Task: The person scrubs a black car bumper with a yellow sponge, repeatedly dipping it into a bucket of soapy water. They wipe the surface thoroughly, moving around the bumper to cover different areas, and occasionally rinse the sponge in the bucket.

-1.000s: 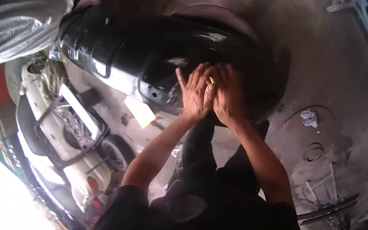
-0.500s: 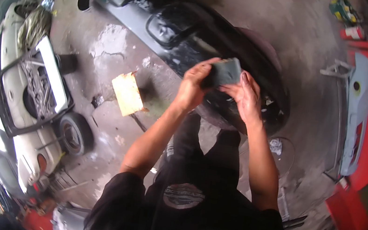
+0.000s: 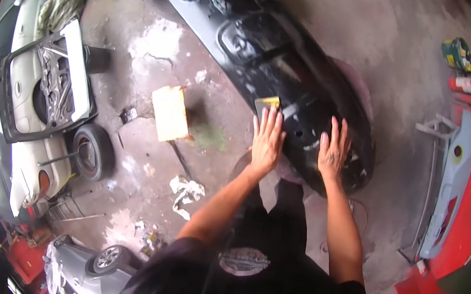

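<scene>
- Two bare hands over one black bumper (image 3: 299, 78), both grips loose, fingers straight
- One dark pad with a yellow edge (image 3: 268, 101), on the bumper at the left hand's (image 3: 267, 146) fingertips
- Right hand (image 3: 332, 157) apart from that pad
- One yellowish block (image 3: 169, 114), one crumpled white rag (image 3: 185, 195) on the floor

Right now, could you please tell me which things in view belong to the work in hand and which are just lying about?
Seemingly in use:
black bumper, left hand and right hand at it
yellow-edged dark pad, by the left hand

Apparently lying about:
pale yellow block
crumpled white scrap
light blue panel
</scene>
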Motion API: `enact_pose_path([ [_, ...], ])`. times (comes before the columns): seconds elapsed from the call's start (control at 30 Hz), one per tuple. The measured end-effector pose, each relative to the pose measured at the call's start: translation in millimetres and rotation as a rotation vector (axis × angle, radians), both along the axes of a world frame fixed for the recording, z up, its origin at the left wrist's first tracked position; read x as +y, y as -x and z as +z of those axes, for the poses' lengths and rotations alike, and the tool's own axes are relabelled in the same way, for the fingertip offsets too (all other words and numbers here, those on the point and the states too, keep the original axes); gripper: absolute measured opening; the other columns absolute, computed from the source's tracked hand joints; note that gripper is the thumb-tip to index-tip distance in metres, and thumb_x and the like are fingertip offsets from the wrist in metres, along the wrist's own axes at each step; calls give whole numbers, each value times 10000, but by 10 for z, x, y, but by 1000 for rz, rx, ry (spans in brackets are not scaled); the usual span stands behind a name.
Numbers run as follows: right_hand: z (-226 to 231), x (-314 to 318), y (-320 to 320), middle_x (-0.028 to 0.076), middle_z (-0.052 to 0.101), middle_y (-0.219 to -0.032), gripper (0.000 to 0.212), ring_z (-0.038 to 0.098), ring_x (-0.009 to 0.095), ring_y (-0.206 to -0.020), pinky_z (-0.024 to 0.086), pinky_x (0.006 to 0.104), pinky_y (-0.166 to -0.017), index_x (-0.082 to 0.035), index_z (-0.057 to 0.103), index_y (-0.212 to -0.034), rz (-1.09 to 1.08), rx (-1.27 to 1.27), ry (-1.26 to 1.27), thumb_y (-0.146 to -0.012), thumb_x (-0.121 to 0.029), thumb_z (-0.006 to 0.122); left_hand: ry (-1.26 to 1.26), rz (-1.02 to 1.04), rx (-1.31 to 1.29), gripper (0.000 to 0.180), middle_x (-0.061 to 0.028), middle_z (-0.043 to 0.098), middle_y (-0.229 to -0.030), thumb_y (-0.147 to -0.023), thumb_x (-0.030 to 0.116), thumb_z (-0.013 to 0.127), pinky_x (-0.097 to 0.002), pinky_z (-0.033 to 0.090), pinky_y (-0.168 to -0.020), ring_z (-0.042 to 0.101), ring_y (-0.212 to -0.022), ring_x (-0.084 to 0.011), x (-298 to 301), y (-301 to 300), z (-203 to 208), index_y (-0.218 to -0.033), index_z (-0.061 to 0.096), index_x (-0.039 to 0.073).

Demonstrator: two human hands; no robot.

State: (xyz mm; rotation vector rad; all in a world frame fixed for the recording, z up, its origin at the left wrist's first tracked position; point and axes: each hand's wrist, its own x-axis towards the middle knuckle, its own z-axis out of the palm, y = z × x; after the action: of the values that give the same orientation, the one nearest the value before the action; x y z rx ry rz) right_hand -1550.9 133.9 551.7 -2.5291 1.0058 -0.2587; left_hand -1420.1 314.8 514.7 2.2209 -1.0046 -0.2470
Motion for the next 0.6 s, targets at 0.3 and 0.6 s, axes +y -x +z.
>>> enact_pose_path([
  [0.3, -74, 57, -201, 294, 438, -1559, 487, 435, 469, -1431, 354, 547, -1185, -18, 550, -1473, 23, -181, -129, -1045, -246, 599, 153, 396, -355, 585, -286, 372, -1633, -1066, 280, 581, -499, 257, -1268, 268, -1532, -519, -63, -3571, -75, -1517, 460, -72],
  [0.6, 75, 97, -2301, 337, 381, -1574, 715, 356, 509, -1462, 289, 619, -1193, -59, 334, -1626, 222, 2, 6, -1074, -473, 522, 176, 317, -40, 737, -202, 303, -1699, -986, 338, 692, -643, 164, -1262, 187, -1603, -424, -65, -1802, 45, -1592, 406, 32],
])
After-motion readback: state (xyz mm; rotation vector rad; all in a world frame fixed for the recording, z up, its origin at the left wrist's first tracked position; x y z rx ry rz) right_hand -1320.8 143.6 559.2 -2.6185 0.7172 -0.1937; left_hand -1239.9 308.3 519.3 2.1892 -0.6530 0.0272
